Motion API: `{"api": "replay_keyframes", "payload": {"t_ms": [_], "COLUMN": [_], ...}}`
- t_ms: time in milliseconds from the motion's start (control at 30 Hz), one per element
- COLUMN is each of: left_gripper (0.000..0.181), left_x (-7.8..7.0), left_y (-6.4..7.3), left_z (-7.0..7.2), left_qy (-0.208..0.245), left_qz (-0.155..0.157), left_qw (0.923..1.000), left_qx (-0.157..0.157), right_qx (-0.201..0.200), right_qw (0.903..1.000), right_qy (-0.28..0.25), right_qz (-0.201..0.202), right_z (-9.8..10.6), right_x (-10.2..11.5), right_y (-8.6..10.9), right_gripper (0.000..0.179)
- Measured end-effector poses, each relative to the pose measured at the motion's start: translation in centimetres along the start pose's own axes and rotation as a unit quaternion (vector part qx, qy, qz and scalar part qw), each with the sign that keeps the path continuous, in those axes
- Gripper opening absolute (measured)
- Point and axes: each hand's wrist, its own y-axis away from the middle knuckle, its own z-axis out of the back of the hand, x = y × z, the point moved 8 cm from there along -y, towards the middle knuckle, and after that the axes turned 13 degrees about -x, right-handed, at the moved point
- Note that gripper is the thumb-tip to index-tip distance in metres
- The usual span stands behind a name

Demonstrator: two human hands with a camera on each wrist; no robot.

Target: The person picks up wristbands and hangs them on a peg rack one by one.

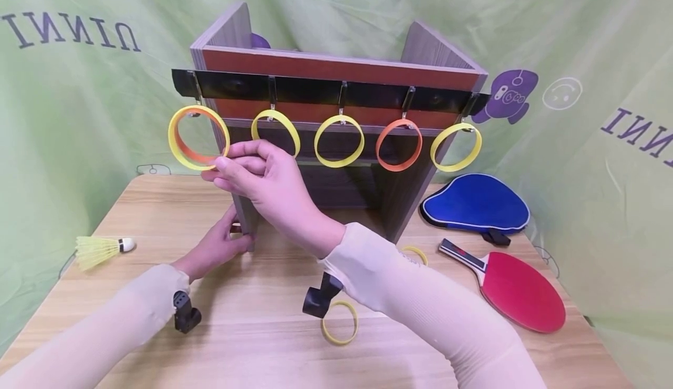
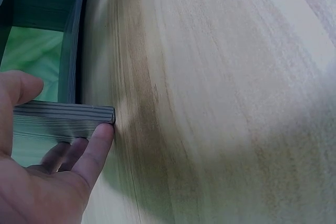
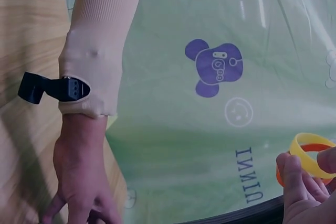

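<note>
My right hand [image 1: 278, 187] pinches a yellow ring [image 1: 172, 138] and an orange ring [image 1: 195, 156] nested in it, thumb and fingertips at their lower right edge. Both rings are at the leftmost hook of a black strip [image 1: 307, 90]. In the right wrist view the yellow ring [image 3: 300, 155] overlaps the orange one between thumb and fingers. Low down, my left hand [image 1: 218, 249] grips the left side panel of a grey wooden stand [image 1: 244, 214]. The left wrist view has the thumb on one side of this panel [image 2: 68, 111] and fingers on the other.
More rings hang rightward: yellow [image 1: 295, 135], yellow [image 1: 361, 141], orange [image 1: 380, 146], yellow [image 1: 454, 169]. Another yellow ring [image 1: 340, 342] lies on the table [image 1: 252, 330]; one [image 1: 417, 252] is partly behind my right sleeve. Around are a shuttlecock [image 1: 102, 250], red paddle [image 1: 520, 287] and blue case [image 1: 475, 202].
</note>
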Motion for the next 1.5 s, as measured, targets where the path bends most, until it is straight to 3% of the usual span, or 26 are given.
{"api": "replay_keyframes", "payload": {"t_ms": [400,700,833,1067,1300,1500], "left_gripper": [0.071,0.063,0.062,0.066,0.069,0.074], "left_x": [-0.2,0.1,0.0,0.1,0.1,0.1], "left_y": [0.0,0.2,0.1,0.2,0.2,0.1], "left_z": [-0.1,0.0,-0.1,-0.1,-0.1,0.0], "left_qy": [-0.015,-0.012,-0.007,-0.015,0.006,0.007], "left_qz": [-0.008,-0.008,-0.022,0.007,0.022,0.016], "left_qw": [0.9998,0.9999,0.9997,0.9999,0.9997,0.9998], "left_qx": [-0.002,0.000,0.006,-0.003,0.005,0.004], "right_qx": [0.024,0.106,0.142,0.177,0.178,0.178], "right_qw": [0.9994,0.9933,0.9868,0.9748,0.9542,0.9181], "right_qy": [0.007,0.030,0.071,0.120,0.228,0.352], "right_qz": [-0.024,-0.035,-0.030,-0.062,-0.077,-0.037], "right_z": [1.0,1.5,2.5,5.9,10.5,14.8], "right_x": [0.1,-0.3,-1.2,-3.8,-7.7,-10.5], "right_y": [0.9,2.4,3.4,5.0,6.5,7.8], "right_gripper": [0.032,0.027,0.025,0.021,0.024,0.022]}}
